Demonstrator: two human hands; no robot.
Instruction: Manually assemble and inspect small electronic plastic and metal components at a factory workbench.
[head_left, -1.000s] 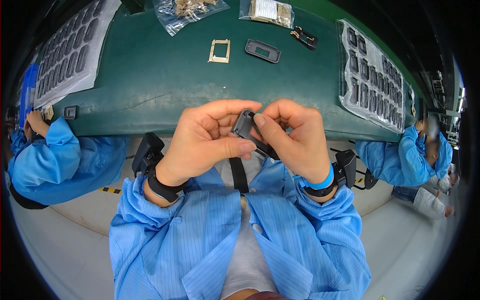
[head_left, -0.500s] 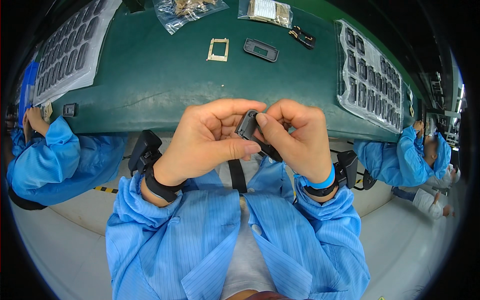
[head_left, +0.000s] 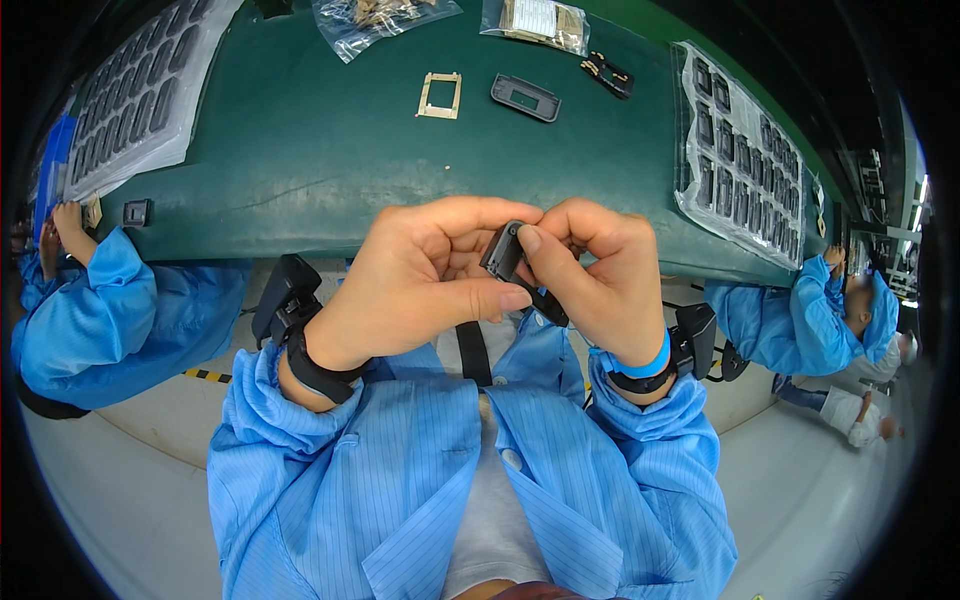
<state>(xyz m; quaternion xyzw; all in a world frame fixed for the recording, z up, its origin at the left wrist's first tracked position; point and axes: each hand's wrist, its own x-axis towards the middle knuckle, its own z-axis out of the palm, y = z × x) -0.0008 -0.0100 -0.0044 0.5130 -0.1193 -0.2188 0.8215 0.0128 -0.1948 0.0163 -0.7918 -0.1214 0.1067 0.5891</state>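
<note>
Between my two hands, just off the table's near edge, is a dark grey plastic housing [head_left: 500, 254], tilted on a slant. My left hand [head_left: 410, 280] is closed on its left side, the thumb along the lower edge and the index finger over the top. From the other side my right hand [head_left: 603, 280] grips it, the thumb pressed on its upper end. Fingers cover much of the part. Beyond my hands lie a similar oblong grey housing [head_left: 540, 105] with a rectangular opening, a thin cream-coloured frame [head_left: 424, 112] and a black part with gold-coloured spots [head_left: 607, 76].
Trays of dark housings stand on the green table [head_left: 300, 150]: a left tray [head_left: 185, 120] and a right tray [head_left: 682, 185]. Two clear bags, a left bag [head_left: 345, 45] and a right bag [head_left: 572, 35], lie at the back. Co-workers in blue sit on both sides.
The housing has turned slightly in my fingers, and my right thumb has shifted a little on it. Both hands keep their grip. The co-worker's hands at left have moved.
</note>
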